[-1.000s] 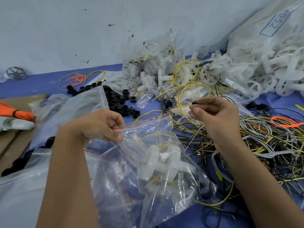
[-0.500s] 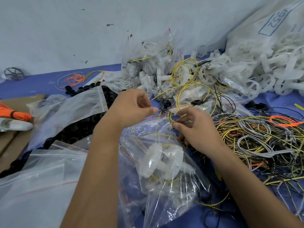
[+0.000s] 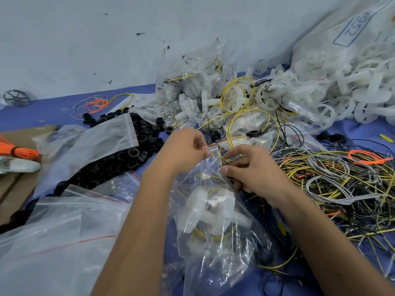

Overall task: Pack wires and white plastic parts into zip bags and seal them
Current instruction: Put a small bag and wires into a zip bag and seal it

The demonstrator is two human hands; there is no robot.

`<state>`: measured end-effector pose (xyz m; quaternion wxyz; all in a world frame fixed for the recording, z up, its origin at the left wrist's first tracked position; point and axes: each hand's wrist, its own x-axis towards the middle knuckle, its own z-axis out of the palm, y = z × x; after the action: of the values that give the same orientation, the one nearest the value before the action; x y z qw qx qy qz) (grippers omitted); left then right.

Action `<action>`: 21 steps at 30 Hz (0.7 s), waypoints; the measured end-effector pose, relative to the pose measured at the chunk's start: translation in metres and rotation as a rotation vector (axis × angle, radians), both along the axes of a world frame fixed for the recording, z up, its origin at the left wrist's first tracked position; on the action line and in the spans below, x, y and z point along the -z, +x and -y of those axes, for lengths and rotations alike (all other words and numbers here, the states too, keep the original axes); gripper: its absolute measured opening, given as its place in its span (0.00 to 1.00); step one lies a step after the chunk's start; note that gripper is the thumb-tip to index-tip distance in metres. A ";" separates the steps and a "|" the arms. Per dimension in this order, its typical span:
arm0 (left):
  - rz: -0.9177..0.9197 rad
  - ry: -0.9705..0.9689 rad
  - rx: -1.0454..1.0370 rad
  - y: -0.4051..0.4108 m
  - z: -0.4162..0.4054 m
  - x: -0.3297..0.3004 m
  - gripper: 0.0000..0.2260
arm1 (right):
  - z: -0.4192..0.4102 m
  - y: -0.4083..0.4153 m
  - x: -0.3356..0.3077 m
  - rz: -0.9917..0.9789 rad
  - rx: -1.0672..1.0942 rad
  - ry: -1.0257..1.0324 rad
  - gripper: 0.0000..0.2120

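Fingers [image 3: 201, 149] of the left hand [image 3: 183, 150] pinching the red-striped mouth of the zip bag [image 3: 215, 227], thumb and forefinger clamped on the plastic. Fingers of the right hand [image 3: 254, 171] curling around the opposite side of the same mouth, gripping the film along with a yellow wire [image 3: 235, 122] looping up out of the opening. Lying slumped between both forearms on the blue tabletop [image 3: 42, 112], with white plastic parts [image 3: 205, 210] and thin yellow strands showing through the clear film. Spreading across the right side, a tangled wire pile [image 3: 342, 180] of yellow, grey, black and orange. Heaping at far right against a big sack marked 1952 [image 3: 354, 28], loose white wheels [image 3: 342, 99]. Standing at the back centre by the pale wall [image 3: 85, 39], filled bags [image 3: 192, 82]. Scattering over the left, black rings [image 3: 119, 159] partly under an empty zip bag [image 3: 102, 142]. Resting at the left edge, an orange bundle [image 3: 19, 150] on brown cardboard [image 3: 12, 189]. Reaching forward from the lower edge, both bare forearms, wrists angling inward toward the bag mouth, knuckles upward.
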<state>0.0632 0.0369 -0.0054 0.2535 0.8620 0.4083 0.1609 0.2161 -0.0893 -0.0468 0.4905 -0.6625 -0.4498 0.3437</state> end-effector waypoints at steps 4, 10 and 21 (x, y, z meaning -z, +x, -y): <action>0.098 -0.097 0.005 -0.009 -0.004 -0.004 0.10 | 0.003 0.004 -0.004 -0.102 -0.029 -0.034 0.12; 0.287 -0.250 0.033 -0.022 -0.006 -0.007 0.07 | 0.006 0.002 -0.007 -0.040 -0.131 -0.029 0.10; 0.475 -0.304 -0.043 -0.036 -0.010 -0.008 0.08 | 0.007 0.006 -0.010 -0.033 -0.122 -0.106 0.15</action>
<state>0.0270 0.0470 0.0026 0.4649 0.7436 0.3750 0.3005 0.2222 -0.0966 -0.0369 0.4402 -0.6533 -0.4624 0.4070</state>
